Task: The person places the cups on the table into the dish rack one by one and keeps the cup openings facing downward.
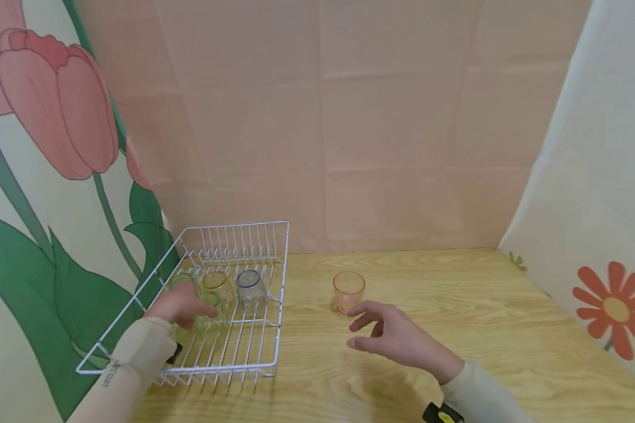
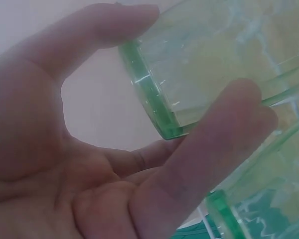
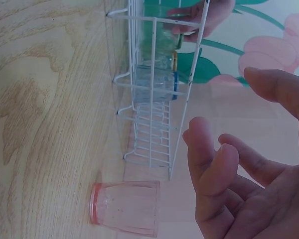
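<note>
My left hand (image 1: 177, 306) is over the rack, its thumb and fingers around the base end of a green glass (image 2: 189, 69). That glass stands upside down among others in the white wire dish rack (image 1: 279, 329). A second green glass (image 1: 184, 278) is beside it, partly behind the hand. A yellow-rimmed glass (image 1: 219, 285) and a blue-tinted glass (image 1: 251, 295) stand inverted in the rack too. My right hand (image 1: 397, 342) hovers above the table with fingers loosely bent and nothing in them. Just beyond its fingertips, an orange-pink glass (image 3: 127, 208) sits upright on the table.
The wood-grain table (image 1: 465, 311) extends to the right of the rack. A plain pinkish cloth (image 1: 391, 129) hangs along the back. Flower-printed cloths border the left (image 1: 58, 111) and right (image 1: 616, 308) sides. The rack's raised wire rim surrounds the glasses.
</note>
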`<state>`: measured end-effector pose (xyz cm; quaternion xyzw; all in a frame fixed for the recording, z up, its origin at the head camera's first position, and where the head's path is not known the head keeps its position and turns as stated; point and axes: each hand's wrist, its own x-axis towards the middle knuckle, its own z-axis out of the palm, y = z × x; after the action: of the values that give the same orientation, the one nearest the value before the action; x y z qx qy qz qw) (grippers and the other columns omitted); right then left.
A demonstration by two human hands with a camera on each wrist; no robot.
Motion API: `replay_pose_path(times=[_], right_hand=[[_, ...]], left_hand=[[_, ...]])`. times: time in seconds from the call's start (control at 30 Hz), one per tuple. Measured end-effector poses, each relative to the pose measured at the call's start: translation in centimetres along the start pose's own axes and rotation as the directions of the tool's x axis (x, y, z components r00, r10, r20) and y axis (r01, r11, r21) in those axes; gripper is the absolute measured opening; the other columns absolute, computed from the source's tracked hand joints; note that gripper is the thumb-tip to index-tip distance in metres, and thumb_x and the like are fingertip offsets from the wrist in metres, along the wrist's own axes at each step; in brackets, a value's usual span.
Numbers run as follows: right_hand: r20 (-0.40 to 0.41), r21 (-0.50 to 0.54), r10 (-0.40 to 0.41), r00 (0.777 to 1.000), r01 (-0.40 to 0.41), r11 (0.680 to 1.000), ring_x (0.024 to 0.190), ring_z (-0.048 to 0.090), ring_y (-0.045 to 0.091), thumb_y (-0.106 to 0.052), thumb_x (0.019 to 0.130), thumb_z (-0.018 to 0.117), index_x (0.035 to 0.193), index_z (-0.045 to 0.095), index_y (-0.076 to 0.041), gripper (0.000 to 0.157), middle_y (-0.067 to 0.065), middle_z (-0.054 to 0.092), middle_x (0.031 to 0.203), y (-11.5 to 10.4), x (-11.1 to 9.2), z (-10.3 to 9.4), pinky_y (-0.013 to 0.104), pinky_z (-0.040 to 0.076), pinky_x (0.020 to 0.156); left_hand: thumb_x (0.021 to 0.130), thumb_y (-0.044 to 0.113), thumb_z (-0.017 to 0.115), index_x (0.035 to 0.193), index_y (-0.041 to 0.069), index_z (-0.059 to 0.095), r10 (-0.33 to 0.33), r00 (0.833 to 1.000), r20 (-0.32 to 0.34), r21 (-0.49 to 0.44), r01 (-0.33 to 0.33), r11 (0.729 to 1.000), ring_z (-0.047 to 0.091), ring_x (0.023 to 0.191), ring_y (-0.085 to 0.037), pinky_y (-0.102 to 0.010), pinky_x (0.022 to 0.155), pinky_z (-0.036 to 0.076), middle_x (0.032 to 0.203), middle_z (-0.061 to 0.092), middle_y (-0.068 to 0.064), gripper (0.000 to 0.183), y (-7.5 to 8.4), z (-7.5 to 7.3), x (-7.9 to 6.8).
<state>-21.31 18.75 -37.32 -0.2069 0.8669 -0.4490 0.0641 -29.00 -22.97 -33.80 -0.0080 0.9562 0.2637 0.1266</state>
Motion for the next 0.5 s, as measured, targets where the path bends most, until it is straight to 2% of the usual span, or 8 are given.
replay_pose_path(times=[0.17,0.23,0.3,0.5], right_hand=[[0.009,0.000,0.004,1.000,-0.004,1.000,0.076,0.065,0.022,-0.030,0.089,0.077,0.128,0.060,-0.013,0.045,0.006,0.070,0.109,0.04,0.08,0.06,0.031,0.053,0.067],[0.011,0.001,0.006,1.000,-0.006,1.000,0.076,0.065,0.021,-0.030,0.089,0.077,0.128,0.060,-0.013,0.045,0.005,0.070,0.109,0.05,0.10,0.07,0.031,0.053,0.067],[0.012,0.002,0.006,1.000,-0.006,1.000,0.076,0.065,0.021,-0.030,0.089,0.077,0.128,0.060,-0.013,0.045,0.005,0.070,0.109,0.05,0.10,0.07,0.031,0.053,0.068],[0.008,-0.005,0.009,1.000,-0.009,1.000,0.076,0.065,0.022,-0.030,0.089,0.077,0.127,0.061,-0.014,0.045,0.005,0.070,0.107,0.09,0.12,0.09,0.031,0.053,0.067]], left_hand=[[0.079,0.030,0.080,0.104,-0.009,0.057,-0.003,1.000,0.006,0.021,0.003,1.000,0.060,0.060,-0.021,-0.035,0.060,0.053,0.092,0.060,-0.017,0.053,-0.06,0.12,0.01],[0.079,0.029,0.081,0.108,-0.011,0.055,-0.006,1.000,0.007,0.021,0.006,1.000,0.059,0.059,-0.020,-0.034,0.060,0.053,0.094,0.060,-0.018,0.056,-0.12,0.18,0.06],[0.079,0.028,0.081,0.105,-0.011,0.055,-0.002,1.000,0.012,0.023,0.001,1.000,0.058,0.057,-0.018,-0.033,0.059,0.052,0.092,0.059,-0.018,0.054,-0.18,0.21,0.14],[0.078,0.024,0.080,0.087,0.000,0.051,-0.002,1.000,0.014,0.023,0.002,1.000,0.055,0.055,-0.016,-0.029,0.056,0.048,0.082,0.053,-0.012,0.038,-0.33,0.33,0.15]])
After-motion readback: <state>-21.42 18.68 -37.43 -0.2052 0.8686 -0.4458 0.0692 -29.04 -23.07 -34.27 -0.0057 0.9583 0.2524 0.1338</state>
